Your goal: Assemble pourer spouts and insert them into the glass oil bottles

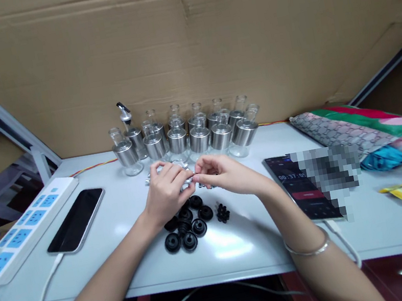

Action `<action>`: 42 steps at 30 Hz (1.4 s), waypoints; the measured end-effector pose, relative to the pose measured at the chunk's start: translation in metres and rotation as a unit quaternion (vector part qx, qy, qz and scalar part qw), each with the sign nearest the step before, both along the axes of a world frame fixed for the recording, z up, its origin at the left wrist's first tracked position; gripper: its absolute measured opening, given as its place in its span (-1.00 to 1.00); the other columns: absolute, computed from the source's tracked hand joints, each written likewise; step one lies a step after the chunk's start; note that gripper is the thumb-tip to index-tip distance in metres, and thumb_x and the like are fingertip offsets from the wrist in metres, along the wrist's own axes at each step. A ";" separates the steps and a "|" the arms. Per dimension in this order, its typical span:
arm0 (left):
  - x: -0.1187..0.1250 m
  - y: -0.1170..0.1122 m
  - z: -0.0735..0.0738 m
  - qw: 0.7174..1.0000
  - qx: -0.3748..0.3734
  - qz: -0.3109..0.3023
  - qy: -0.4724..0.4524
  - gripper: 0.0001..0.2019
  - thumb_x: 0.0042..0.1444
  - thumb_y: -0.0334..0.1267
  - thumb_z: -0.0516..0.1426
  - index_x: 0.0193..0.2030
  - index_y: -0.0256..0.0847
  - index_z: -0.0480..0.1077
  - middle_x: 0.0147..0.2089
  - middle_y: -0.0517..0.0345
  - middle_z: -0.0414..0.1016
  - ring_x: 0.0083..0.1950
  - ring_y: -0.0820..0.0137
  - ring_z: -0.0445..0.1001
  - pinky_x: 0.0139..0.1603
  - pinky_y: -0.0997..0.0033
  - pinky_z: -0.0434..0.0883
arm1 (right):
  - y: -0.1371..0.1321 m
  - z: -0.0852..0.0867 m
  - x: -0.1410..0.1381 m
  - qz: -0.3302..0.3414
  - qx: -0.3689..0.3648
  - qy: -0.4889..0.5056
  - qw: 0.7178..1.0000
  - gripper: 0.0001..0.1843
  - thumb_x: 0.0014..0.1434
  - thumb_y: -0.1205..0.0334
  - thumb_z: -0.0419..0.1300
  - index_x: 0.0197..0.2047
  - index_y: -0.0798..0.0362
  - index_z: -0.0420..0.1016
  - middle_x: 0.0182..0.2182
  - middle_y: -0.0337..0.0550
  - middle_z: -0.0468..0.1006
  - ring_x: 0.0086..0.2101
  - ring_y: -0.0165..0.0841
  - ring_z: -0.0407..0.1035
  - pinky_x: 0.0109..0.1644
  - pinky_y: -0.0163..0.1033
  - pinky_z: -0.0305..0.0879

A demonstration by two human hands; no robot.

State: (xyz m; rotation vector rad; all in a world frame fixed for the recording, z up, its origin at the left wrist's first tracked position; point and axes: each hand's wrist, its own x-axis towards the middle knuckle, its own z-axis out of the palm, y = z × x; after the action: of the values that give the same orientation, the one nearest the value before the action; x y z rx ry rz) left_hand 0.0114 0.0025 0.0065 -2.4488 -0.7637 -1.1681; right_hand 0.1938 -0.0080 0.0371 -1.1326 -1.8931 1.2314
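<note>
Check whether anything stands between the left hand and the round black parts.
Nothing visible does: the round black parts lie on the table close to the left hand, which partly hides some.

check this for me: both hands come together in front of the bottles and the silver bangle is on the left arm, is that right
Not quite: the head view shows the silver bangle on the right arm. The left hand and right hand do come together in front of the bottles.
</note>
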 end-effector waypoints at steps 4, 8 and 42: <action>0.001 0.000 -0.001 1.000 0.014 -0.006 0.018 -0.89 0.20 -0.35 0.07 -0.36 -0.23 0.35 -0.42 0.22 0.45 -0.38 0.41 0.36 -0.11 0.27 0.18 | 0.001 0.002 0.004 0.010 -0.011 -0.028 0.999 -0.80 0.12 0.12 0.15 -0.31 0.08 0.29 -0.50 -0.26 0.41 -0.45 -0.46 0.28 -0.36 -0.30 0.19; 0.002 0.000 -0.001 1.000 0.007 -0.006 0.015 -0.90 0.21 -0.34 0.07 -0.34 -0.22 0.36 -0.42 0.24 0.45 -0.38 0.43 0.36 -0.10 0.28 0.18 | 0.003 0.002 0.014 0.039 -0.030 -0.120 0.992 -0.89 0.14 0.22 0.10 -0.34 0.10 0.31 -0.51 -0.23 0.42 -0.45 -0.43 0.29 -0.33 -0.28 0.21; 0.002 -0.002 0.001 1.000 -0.004 -0.012 0.010 -0.90 0.21 -0.35 0.07 -0.34 -0.23 0.35 -0.41 0.22 0.46 -0.37 0.43 0.37 -0.10 0.28 0.18 | 0.005 -0.015 0.014 0.039 -0.219 -0.310 0.924 -0.84 0.03 0.31 0.23 -0.53 0.12 0.35 -0.67 -0.22 0.43 -0.55 -0.36 0.43 -0.45 -0.29 0.40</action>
State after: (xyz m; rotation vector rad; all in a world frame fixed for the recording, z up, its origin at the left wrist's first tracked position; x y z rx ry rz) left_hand 0.0131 0.0003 0.0074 -2.4798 -0.7368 -1.1487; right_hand 0.2074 -0.0028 0.0221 -1.8780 -2.1769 1.5121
